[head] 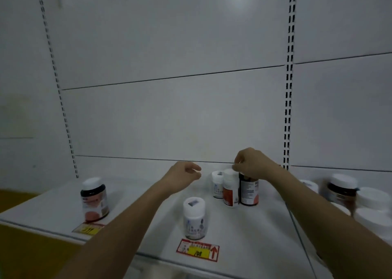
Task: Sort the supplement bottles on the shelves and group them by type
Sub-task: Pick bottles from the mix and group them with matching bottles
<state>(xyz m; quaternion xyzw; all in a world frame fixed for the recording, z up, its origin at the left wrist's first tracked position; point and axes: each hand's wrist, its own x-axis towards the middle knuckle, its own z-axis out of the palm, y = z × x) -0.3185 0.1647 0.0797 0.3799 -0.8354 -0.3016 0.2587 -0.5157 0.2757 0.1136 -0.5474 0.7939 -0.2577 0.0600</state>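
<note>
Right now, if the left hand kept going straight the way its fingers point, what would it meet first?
Probably the small white bottle at the cluster's left; the left hand is empty with fingers aimed right, though depth is unclear.

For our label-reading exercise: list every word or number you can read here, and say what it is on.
"708", uncertain: yellow patch of the red price tag on the shelf edge.
Left yellow tag: digits blurred, unreadable.
Bottle labels, such as the front white bottle and left dark bottle: too blurred to read.
</note>
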